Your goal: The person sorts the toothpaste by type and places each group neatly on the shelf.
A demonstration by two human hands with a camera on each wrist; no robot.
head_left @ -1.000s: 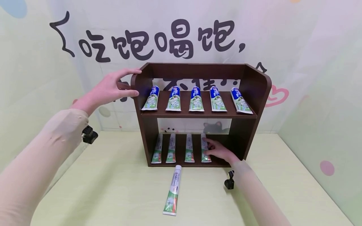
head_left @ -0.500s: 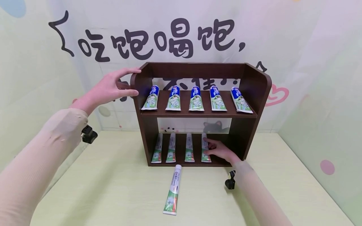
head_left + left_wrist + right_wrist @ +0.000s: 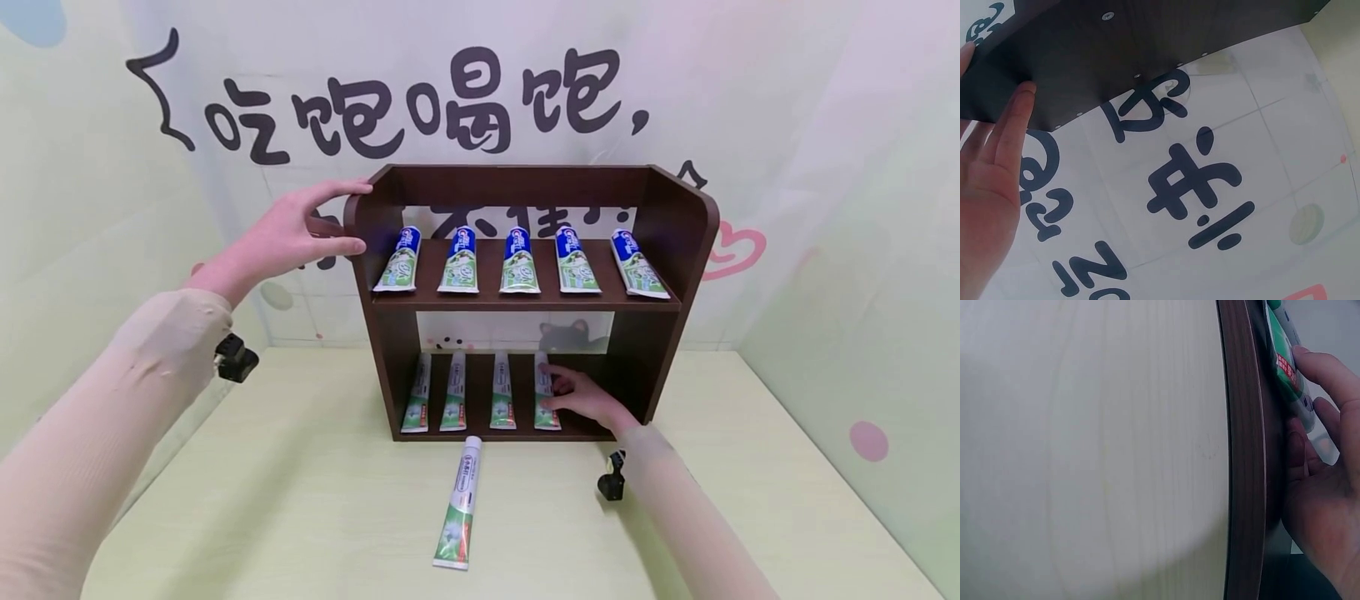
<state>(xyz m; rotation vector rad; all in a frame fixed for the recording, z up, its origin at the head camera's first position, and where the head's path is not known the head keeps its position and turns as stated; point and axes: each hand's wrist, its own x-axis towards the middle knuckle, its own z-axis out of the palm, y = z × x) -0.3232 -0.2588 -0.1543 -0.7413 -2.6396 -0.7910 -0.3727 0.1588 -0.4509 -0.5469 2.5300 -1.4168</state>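
Observation:
In the head view my left hand (image 3: 288, 229) braces the dark brown shelf unit (image 3: 517, 307) at its upper left corner. Its fingers reach along the top edge and the front edge of the side panel. My right hand (image 3: 588, 400) is in the lower compartment, thumb and forefinger on the rightmost white-and-green toothpaste tube (image 3: 548, 415). That tube lies flat, and the right wrist view shows the thumb against its green part, other fingers curled low by the shelf board. Three similar toothpaste tubes (image 3: 502, 400) lie left of it. Another toothpaste tube (image 3: 456, 517) lies on the table.
Several blue-and-green toothpaste tubes (image 3: 520, 262) lie in a row on the upper shelf. The unit stands on a pale wooden table (image 3: 322, 500), close to a printed wall (image 3: 480, 25) at the back. A side wall (image 3: 847, 250) rises on the right.

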